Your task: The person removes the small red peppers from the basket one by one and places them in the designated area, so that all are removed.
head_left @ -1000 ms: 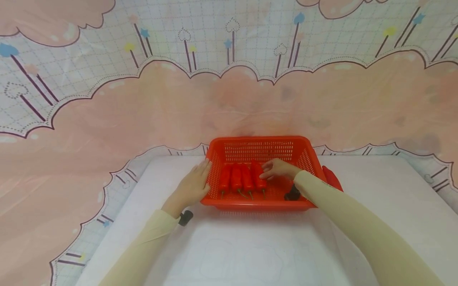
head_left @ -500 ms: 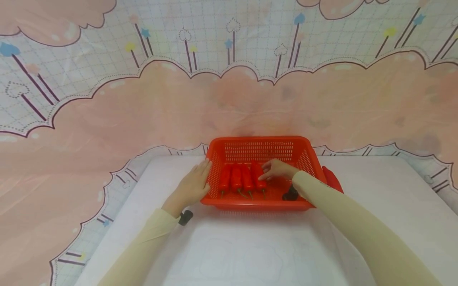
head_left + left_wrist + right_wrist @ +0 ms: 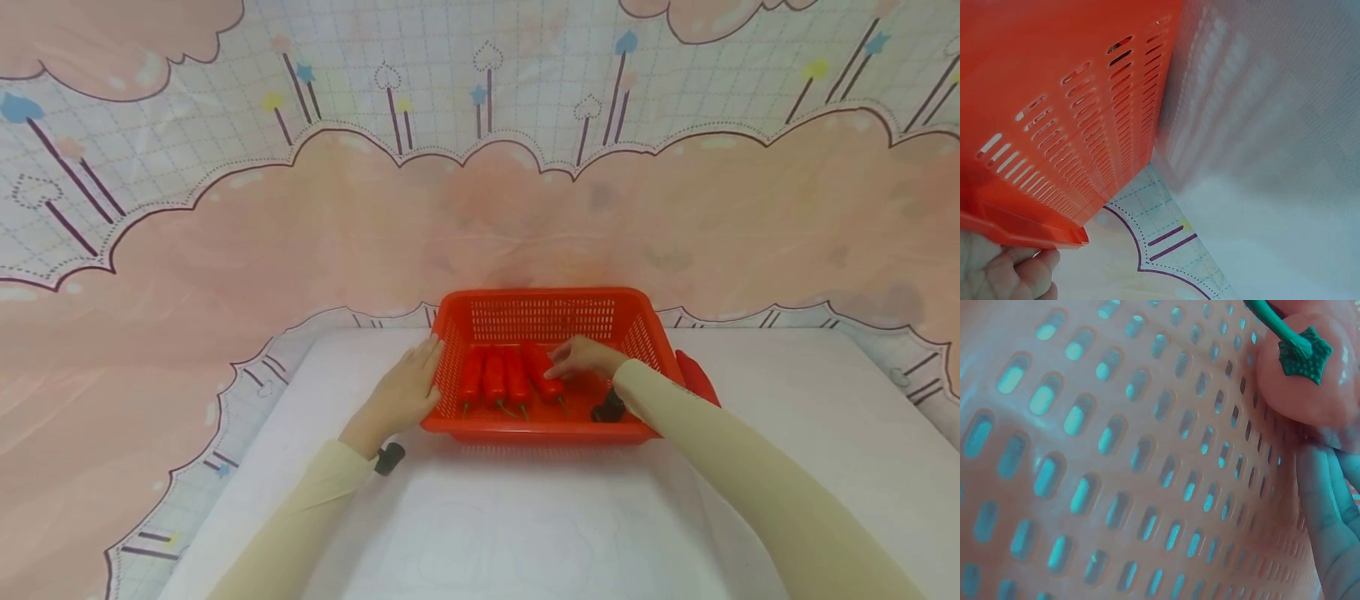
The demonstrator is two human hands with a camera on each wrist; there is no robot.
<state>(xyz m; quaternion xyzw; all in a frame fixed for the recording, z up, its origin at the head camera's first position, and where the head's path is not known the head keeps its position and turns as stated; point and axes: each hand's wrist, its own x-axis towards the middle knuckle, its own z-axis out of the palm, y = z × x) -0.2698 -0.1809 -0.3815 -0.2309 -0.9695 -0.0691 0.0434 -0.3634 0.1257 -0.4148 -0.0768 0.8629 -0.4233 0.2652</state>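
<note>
Several red peppers with green stems lie side by side in a red plastic basket [image 3: 540, 427]. My right hand [image 3: 588, 357] is inside the basket, its fingertips touching the right side of the rightmost pepper [image 3: 542, 373], which lies slightly slanted. In the right wrist view, the extended fingers [image 3: 1325, 512] are beside this pepper's rounded stem end [image 3: 1297, 381]. My left hand [image 3: 405, 387] rests its straight fingers against the basket's left rim. In the left wrist view, part of that hand [image 3: 1007, 269] shows below the rim.
The basket stands on a white table [image 3: 480, 525]. To its right lies another red, pepper-like thing [image 3: 697, 379], partly hidden by the right sleeve. Patterned cloth [image 3: 480, 217] hangs behind the table. A black wrist camera [image 3: 609, 407] is beneath the right wrist.
The rightmost pepper has turned a little: its stem end has moved right and its far end slightly left. Both hands stay in nearly the same places.
</note>
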